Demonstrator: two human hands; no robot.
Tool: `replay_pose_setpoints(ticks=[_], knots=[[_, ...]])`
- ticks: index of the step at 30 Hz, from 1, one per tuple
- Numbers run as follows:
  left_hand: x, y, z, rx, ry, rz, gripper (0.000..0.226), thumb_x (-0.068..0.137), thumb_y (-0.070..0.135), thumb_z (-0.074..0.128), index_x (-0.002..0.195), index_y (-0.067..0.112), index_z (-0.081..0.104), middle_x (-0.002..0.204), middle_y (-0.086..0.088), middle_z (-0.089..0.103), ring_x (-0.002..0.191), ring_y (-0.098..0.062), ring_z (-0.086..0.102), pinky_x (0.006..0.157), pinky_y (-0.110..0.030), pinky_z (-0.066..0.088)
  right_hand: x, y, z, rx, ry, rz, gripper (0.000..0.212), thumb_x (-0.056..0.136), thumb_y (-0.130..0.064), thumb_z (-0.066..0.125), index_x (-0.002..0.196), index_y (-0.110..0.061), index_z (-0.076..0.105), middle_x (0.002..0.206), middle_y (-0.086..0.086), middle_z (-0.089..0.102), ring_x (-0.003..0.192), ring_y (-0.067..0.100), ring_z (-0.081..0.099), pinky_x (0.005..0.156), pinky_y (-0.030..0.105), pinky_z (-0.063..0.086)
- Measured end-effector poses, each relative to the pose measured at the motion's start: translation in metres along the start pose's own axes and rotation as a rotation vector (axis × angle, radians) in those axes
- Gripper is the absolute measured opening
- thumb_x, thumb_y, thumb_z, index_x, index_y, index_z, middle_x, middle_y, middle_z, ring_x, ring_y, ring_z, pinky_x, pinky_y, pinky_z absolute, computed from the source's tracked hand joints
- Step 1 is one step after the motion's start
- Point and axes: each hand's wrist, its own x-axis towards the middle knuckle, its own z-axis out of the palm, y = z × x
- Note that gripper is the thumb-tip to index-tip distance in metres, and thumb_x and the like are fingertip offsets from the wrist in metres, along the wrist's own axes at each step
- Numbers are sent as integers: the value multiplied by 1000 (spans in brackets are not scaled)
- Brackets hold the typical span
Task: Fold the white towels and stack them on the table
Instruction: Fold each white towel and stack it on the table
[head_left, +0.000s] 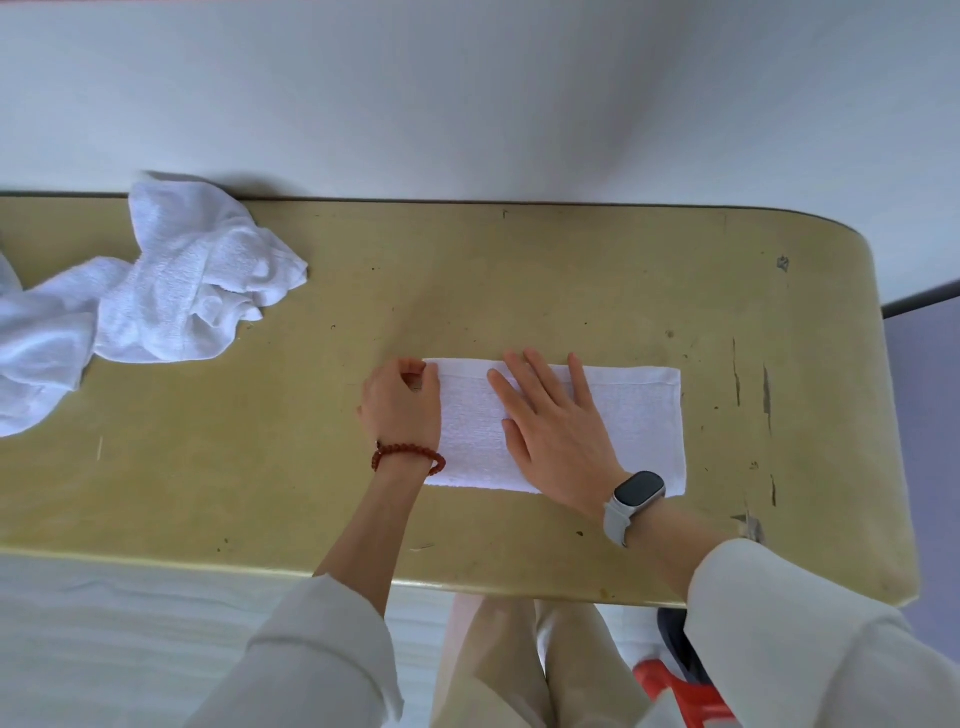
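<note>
Under my flat right hand (558, 441), one folded white terry towel (636, 415), left hand (402, 408) pinching its end; well left, crumpled white towels (156, 296) remain unfolded.

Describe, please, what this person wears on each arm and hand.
Both arms have loose off-white sleeves, pushed up the forearms. The left wrist carries a bracelet of dark red beads; the right wrist a watch with a dark rounded face and a pale grey strap. No rings or gloves show.
</note>
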Motion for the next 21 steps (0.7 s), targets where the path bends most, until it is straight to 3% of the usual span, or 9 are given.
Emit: replay_pose_setpoints(ticks=[6, 10, 13, 15, 18, 21], knots=[[2, 5, -8, -22, -4, 18, 13, 91, 19, 52, 96, 9, 58, 85, 3, 59, 79, -12, 52, 72, -23, 38, 0, 2, 4, -25, -54, -3, 49, 91, -31, 28, 136, -14, 40, 144, 10, 39, 133, 29, 36, 107, 60, 25], [8, 1, -6, 74, -53, 113, 3, 89, 19, 53, 89, 17, 55, 85, 4, 59, 82, -17, 56, 79, -33, 45, -2, 4, 7, -46, -53, 0, 50, 92, -33, 28, 138, -17, 38, 145, 7, 38, 134, 28, 34, 107, 61, 22], [6, -4, -6, 72, -52, 201, 11, 88, 16, 54, 98, 14, 59, 87, 9, 56, 89, -20, 57, 89, -44, 44, -3, 3, 7, -50, -20, 34, 50, 91, -34, 29, 137, -17, 37, 145, 9, 38, 134, 30, 35, 106, 62, 17], [0, -10, -6, 66, -25, 260, 19, 89, 13, 53, 106, 11, 60, 91, 8, 55, 95, -22, 55, 91, -42, 43, -5, 6, 7, -53, -6, 62, 50, 91, -34, 29, 137, -17, 36, 145, 11, 38, 134, 30, 34, 106, 62, 14], [-8, -24, -1, 144, 41, 381, 25, 87, 7, 53, 111, 6, 62, 100, -7, 61, 95, -30, 53, 84, -33, 38, -9, 11, 9, -54, 1, 65, 50, 93, -35, 27, 139, -17, 34, 146, 10, 36, 135, 30, 33, 107, 60, 12], [-9, -36, 6, 235, 147, 441, 29, 86, 11, 48, 107, 7, 66, 95, -11, 63, 86, -29, 51, 76, -34, 36, -11, 13, 10, -59, -6, 69, 50, 93, -37, 26, 140, -19, 32, 147, 8, 34, 135, 30, 32, 108, 59, 12]])
